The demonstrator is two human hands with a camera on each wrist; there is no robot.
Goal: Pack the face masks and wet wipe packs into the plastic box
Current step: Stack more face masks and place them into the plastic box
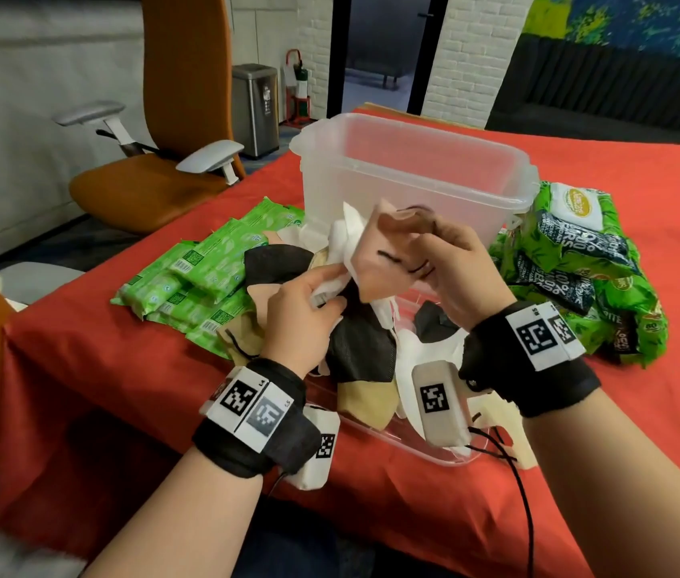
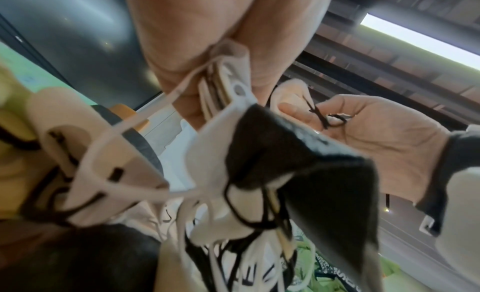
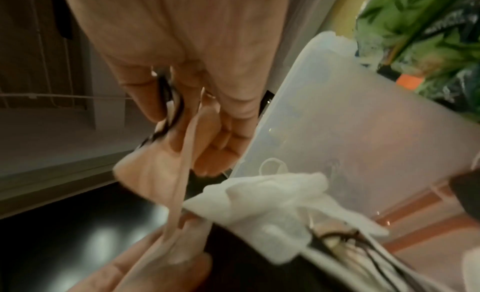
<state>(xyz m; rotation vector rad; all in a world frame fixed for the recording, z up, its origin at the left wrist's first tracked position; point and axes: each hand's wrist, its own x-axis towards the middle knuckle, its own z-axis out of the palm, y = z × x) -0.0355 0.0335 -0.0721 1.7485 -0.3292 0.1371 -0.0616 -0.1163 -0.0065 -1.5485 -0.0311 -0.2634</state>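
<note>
A translucent plastic box point(image 1: 413, 177) stands open on the red table, and nothing shows inside it. In front of it my left hand point(image 1: 309, 302) grips a bunch of face masks point(image 2: 259, 144), white and black ones among them. My right hand point(image 1: 446, 260) pinches a pink mask point(image 1: 384, 252) with black ear loops, lifted just before the box's near wall. More masks point(image 1: 367, 369) in black, tan and white lie heaped on a clear lid point(image 1: 413, 448) under my hands. The box wall point(image 3: 363, 132) shows close by in the right wrist view.
Light green wipe packs point(image 1: 204, 269) lie stacked left of the box. Darker green leaf-print wipe packs point(image 1: 571, 264) are piled on its right. An orange office chair point(image 1: 171, 139) stands past the table's left edge. The table's front edge point(image 1: 204, 473) runs under my wrists.
</note>
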